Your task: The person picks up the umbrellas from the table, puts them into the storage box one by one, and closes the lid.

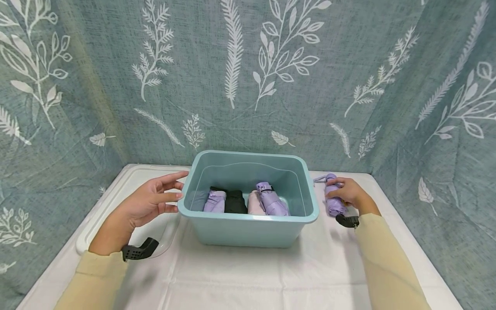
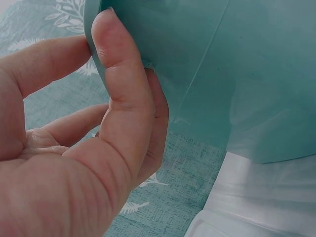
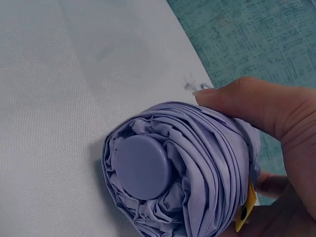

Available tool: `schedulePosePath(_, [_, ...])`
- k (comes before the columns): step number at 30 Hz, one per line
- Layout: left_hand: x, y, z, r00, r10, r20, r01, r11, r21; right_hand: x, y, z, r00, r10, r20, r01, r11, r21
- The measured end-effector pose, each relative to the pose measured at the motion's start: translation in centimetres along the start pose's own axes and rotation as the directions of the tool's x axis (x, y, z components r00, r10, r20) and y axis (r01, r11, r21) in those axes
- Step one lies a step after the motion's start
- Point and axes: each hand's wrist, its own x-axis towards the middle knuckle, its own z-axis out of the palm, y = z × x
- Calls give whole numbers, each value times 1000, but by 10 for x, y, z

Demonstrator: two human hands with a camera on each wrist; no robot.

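Note:
A folded purple umbrella (image 1: 333,198) lies on the table right of the bin, its wrist strap toward the bin. My right hand (image 1: 347,193) grips it from the right side; in the right wrist view its round end cap and wrapped cloth show, with a yellow tag by the fingers. At the left end of the blue-green plastic bin (image 1: 248,230), my left hand (image 1: 149,200) touches the rim with loosely extended fingers. Inside the bin, a purple folded bundle (image 1: 215,201), a black one (image 1: 235,202), a pink one (image 1: 255,203) and another purple umbrella (image 1: 272,200) stand in a row.
A white lid-like tray (image 1: 155,239) lies on the table left of the bin, under my left hand. White cloth (image 1: 232,280) covers the table. Blue-green leaf-patterned curtains (image 1: 201,64) hang close behind the bin and along both sides.

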Motion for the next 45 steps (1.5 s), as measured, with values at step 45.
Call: schedulePosePath(45, [0,1,0,1000,7,15,-7,1000,-5,-45,0,17,979,-203,-24,188,851,491])
